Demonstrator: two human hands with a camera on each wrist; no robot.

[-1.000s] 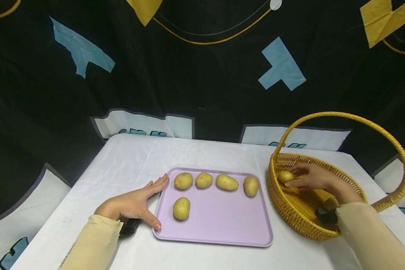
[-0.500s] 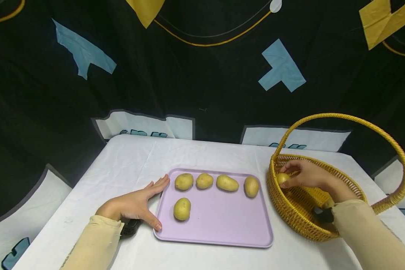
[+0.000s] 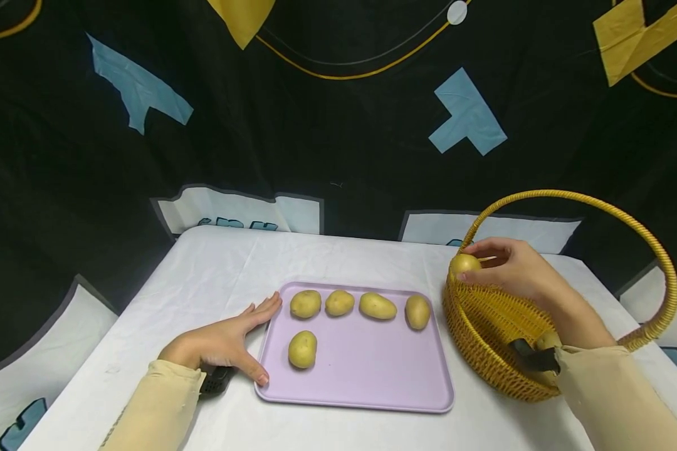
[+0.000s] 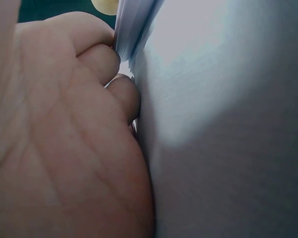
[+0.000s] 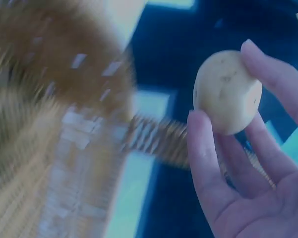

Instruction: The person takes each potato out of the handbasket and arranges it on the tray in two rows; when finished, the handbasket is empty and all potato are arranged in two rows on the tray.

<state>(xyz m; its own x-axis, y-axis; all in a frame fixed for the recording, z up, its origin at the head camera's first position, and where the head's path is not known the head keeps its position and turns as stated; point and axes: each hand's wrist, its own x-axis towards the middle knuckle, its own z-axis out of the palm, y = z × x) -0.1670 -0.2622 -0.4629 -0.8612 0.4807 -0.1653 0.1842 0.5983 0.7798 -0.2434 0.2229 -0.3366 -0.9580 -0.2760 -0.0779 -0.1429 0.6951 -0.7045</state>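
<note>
My right hand [image 3: 510, 269] pinches a yellow potato [image 3: 465, 265] between thumb and fingertips, at the height of the wicker basket's [image 3: 468, 326] left rim. The right wrist view shows the same potato [image 5: 228, 92] gripped at its sides, with the basket blurred at the left. My left hand [image 3: 231, 338] lies with fingers spread at the left edge of the lilac tray [image 3: 372, 376], thumb at the near corner and fingertips at the far one. Its palm [image 4: 64, 139] fills much of the left wrist view, against the tray edge. On the tray lie several potatoes [image 3: 302, 349], most in a row along the back.
The basket's tall arched handle [image 3: 575, 193] rises over the right forearm. More potato [image 3: 547, 341] shows inside the basket, partly behind a black wrist strap [image 3: 533, 357]. A white cloth [image 3: 338, 257] covers the table, and a dark patterned curtain [image 3: 338, 138] hangs behind.
My right hand has lifted the potato from inside the basket up to its left rim, also shifting slightly left. My left hand and the tray have stayed put.
</note>
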